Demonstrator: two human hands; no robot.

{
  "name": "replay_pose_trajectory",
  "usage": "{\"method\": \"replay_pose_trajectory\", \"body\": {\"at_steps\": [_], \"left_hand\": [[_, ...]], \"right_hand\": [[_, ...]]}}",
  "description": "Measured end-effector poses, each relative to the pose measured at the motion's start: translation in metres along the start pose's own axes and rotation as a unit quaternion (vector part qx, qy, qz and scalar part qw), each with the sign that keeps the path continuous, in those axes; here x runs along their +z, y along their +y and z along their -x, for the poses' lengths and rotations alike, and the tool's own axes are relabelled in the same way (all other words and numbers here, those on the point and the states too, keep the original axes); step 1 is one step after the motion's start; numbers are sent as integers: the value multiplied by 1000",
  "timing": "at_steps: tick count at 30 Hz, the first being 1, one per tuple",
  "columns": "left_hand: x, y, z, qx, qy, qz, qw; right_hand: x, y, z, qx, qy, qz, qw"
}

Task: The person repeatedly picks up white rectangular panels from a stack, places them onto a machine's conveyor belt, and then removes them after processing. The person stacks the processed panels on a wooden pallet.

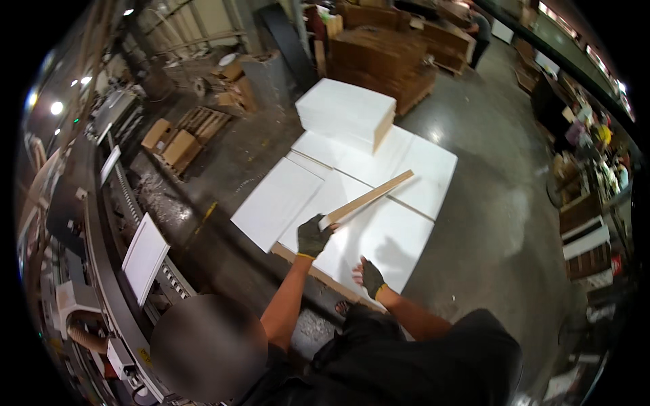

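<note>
My left hand [315, 237], in a dark fingerless glove with a yellow cuff, is closed on the near end of a white panel [369, 197] with a bare wood-coloured edge. The panel is tilted, so mostly its long edge shows. Below it, my right hand [370, 276], in a similar glove, has its fingers apart and holds nothing. Both hands are over a low, wide stack of white panels [372, 250]. One loose panel [277, 201] lies at the stack's left side, overhanging a little. A taller block of white panels [345, 111] rises at the far end.
Along my left runs a curved conveyor [128, 196] carrying a white panel [145, 257]. Cardboard boxes [177, 145] sit on a pallet at the far left. Large brown stacks [379, 57] stand behind the panels, with another person [481, 34] beyond. Cluttered shelving [586, 237] lines the right.
</note>
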State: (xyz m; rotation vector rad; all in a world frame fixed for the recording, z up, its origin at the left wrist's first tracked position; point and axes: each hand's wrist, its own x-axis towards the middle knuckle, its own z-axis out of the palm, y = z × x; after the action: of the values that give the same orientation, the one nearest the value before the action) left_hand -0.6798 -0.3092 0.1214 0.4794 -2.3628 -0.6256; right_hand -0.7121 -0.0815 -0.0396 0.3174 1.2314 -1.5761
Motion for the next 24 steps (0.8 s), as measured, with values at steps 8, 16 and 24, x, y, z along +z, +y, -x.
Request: {"method": "replay_pose_trajectory", "body": {"at_steps": [8, 16, 24], "left_hand": [[-114, 88, -67, -144, 64, 63, 986], [-312, 72, 86, -252, 436, 305, 808], [-337, 72, 318, -276, 729, 273, 564]], "right_hand": [[41, 100, -14, 419, 20, -127, 899], [85, 115, 4, 222, -190, -142, 946], [192, 71, -11, -15, -231, 74, 970]]}}
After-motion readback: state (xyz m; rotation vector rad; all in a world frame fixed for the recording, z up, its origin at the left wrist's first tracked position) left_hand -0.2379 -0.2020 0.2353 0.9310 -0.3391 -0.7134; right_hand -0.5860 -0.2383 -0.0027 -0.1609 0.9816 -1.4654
